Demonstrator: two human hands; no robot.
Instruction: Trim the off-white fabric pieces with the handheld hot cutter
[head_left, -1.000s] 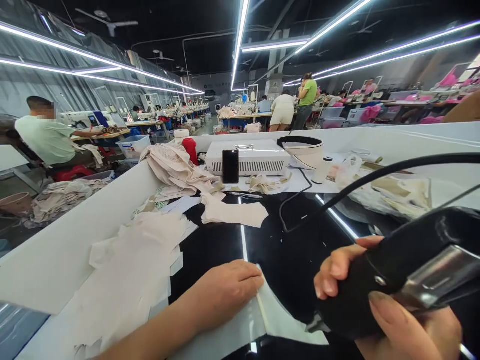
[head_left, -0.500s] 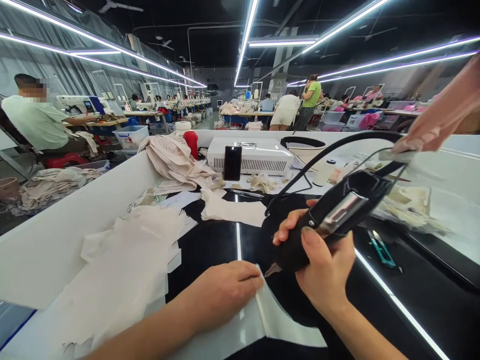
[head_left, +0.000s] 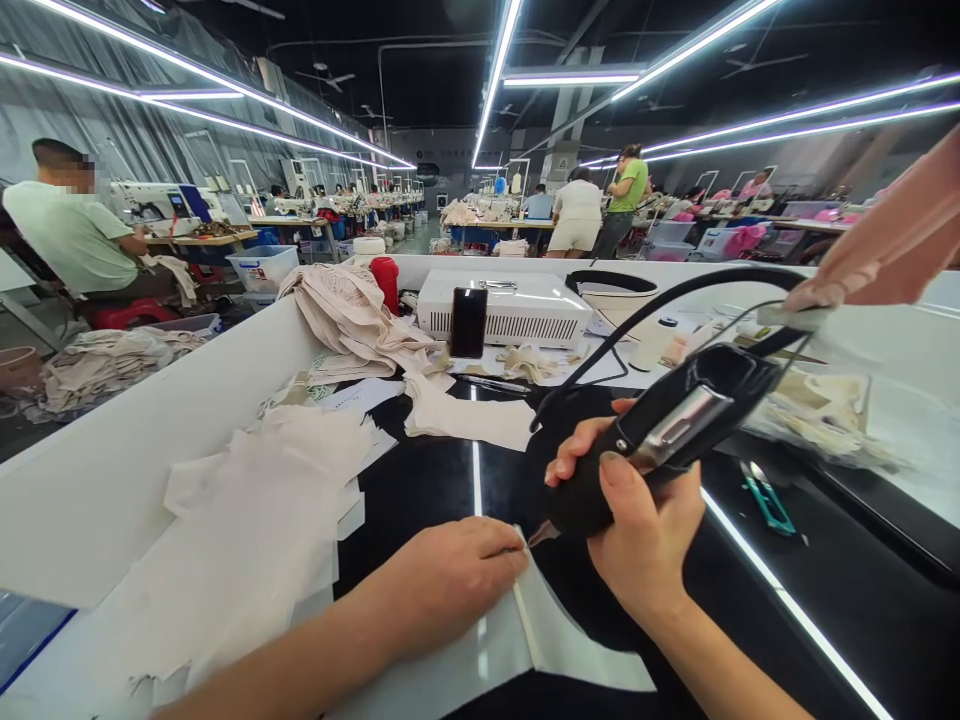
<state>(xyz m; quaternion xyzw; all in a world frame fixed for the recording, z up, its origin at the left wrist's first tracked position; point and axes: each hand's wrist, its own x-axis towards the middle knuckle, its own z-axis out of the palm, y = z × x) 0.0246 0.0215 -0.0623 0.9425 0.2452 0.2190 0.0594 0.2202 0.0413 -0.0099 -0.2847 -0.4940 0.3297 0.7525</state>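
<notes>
Lower middle of the frame: the left hand (head_left: 450,575) lies flat, palm down and fingers together, pressing on a pale fabric piece (head_left: 555,640) that sits on the glossy black desk (head_left: 787,600). The fingertips sit right at the folded edge of that piece. The right hand (head_left: 637,520) is clamped around a black handheld cutting tool (head_left: 667,435) with a shiny metal band, thumb on top, and the tool's pointed tip (head_left: 541,532) hangs just beside the left fingertips at the fabric edge; can't tell if it's actually touching. A thick black cable (head_left: 675,295) loops up from the tool's back end toward the upper right.

Left of the hands there's a messy stack of off-white cut pieces (head_left: 255,520) against the white desk wall (head_left: 135,450). Further back in the centre: a white box-shaped machine (head_left: 517,310) with a dark phone (head_left: 469,322) propped against it, a red bottle (head_left: 388,282), and a heap of beige fabric (head_left: 349,315). Small teal snips (head_left: 765,497) lie on the desk at right. A pinkish blurred arm or sleeve (head_left: 892,245) pokes in at the upper right edge. In the background, a person in a pale green shirt (head_left: 67,235) sits at upper left, and others stand further back near the centre.
</notes>
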